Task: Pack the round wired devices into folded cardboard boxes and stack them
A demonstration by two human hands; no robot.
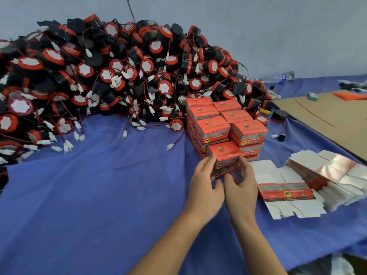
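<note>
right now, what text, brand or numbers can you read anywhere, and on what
No text can be read anywhere.
Stacked red boxes: printed lines and a round yellow logo, too blurred to read.
Flat carton: red printed strip, too blurred to read.
Water bottle: label too small to read.

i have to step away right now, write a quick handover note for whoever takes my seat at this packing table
Left hand: open, fingertips on the left side of the front red box.
Right hand: open, fingers relaxed by the box's right side.
That box sits on top of the nearest, lowest column of the stack of closed boxes.
Done: several columns already stacked.
Left: a big heap of round wired devices behind and to the left. Flat box blanks wait right of the hands.
</note>
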